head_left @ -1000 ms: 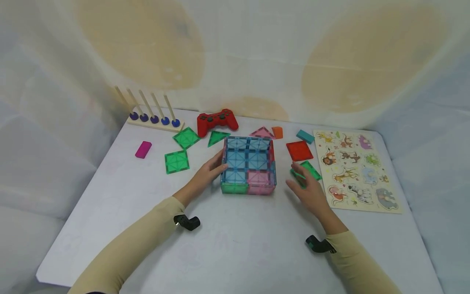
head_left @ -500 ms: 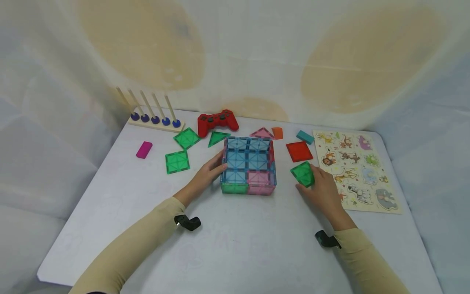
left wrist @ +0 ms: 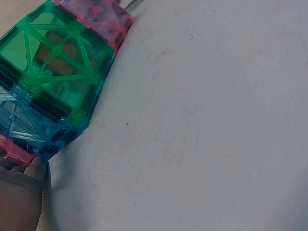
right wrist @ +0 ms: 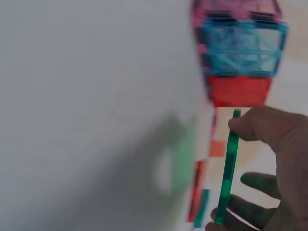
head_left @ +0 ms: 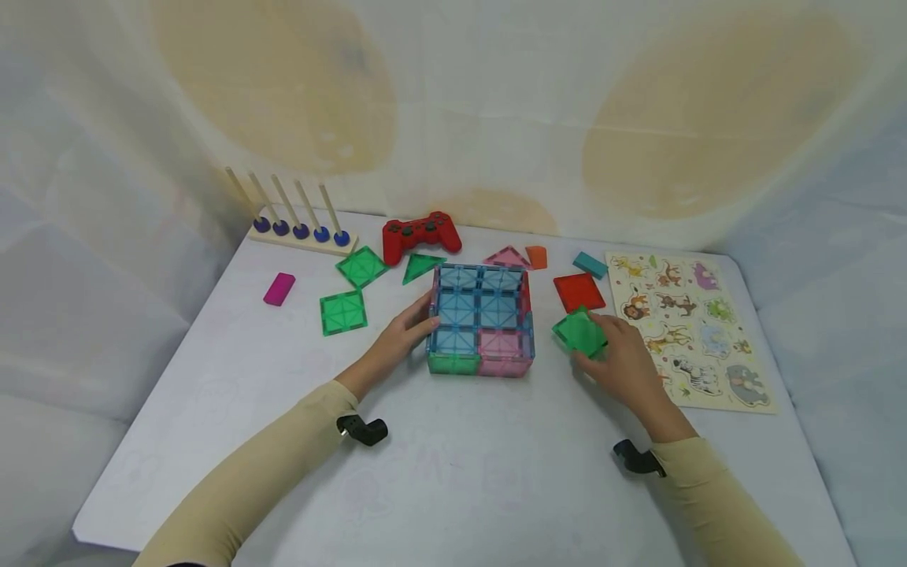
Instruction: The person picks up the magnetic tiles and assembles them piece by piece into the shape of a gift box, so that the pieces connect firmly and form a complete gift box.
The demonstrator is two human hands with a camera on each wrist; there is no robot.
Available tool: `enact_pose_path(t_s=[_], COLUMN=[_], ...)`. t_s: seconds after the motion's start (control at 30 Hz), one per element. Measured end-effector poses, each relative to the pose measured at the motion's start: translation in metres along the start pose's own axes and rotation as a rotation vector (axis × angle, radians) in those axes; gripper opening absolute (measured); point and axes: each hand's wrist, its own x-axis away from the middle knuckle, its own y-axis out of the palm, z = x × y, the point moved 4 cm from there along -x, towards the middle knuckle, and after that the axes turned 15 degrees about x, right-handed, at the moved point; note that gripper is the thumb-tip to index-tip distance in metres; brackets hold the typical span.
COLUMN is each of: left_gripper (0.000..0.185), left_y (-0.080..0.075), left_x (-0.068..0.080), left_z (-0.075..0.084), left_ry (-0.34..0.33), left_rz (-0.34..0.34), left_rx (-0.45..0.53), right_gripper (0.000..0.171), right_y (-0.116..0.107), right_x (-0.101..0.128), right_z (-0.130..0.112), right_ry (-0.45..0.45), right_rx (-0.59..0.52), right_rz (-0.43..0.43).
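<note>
A low box of translucent magnetic tiles (head_left: 455, 307) stands mid-table, mostly blue, with pink, green and red ones in its sides. My left hand (head_left: 393, 340) rests against its left wall, thumb near the rim; in the left wrist view only part of that hand (left wrist: 19, 197) shows at the box's corner. To the right of the box, my right hand (head_left: 623, 364) pinches a green square magnetic tile (head_left: 579, 332) between thumb and fingers. Seen edge-on in the right wrist view, this green tile (right wrist: 229, 166) is raised, its green-tinted shadow lying apart on the table.
Green square tiles (head_left: 343, 313), a green triangle (head_left: 422, 266) and a magenta block (head_left: 279, 289) lie left. Behind stand a peg stand (head_left: 303, 241) and red game controller (head_left: 421, 234). A red tile (head_left: 579, 292), blue block (head_left: 590, 264) and animal puzzle board (head_left: 690, 331) are right.
My right hand has moved onto the green tile, taken hold of it and shifted it slightly left, off the table. My left hand stays at the box.
</note>
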Motion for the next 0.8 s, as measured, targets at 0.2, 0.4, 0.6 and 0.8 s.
enact_pose_path(t_s=[0.2, 0.4, 0.6, 0.8], left_gripper=[0.068, 0.070, 0.068, 0.067], left_y=[0.000, -0.001, -0.002, 0.000], left_x=[-0.001, -0.002, -0.002, 0.000], left_z=[0.000, -0.001, -0.003, -0.002], left_ry=[0.007, 0.000, -0.006, -0.012], left_rz=[0.011, 0.017, 0.009, 0.007], left_rx=[-0.015, -0.003, -0.002, -0.014], right_gripper=[0.072, 0.073, 0.076, 0.076], right_y=[-0.028, -0.040, -0.042, -0.039], right_x=[-0.015, -0.039, -0.062, -0.078], right_z=[-0.013, -0.031, -0.055, -0.075], right_ry=[-0.092, -0.233, -0.329, -0.419], right_rx=[-0.080, -0.120, -0.152, -0.192], right_rz=[0.013, 0.032, -0.041, -0.118])
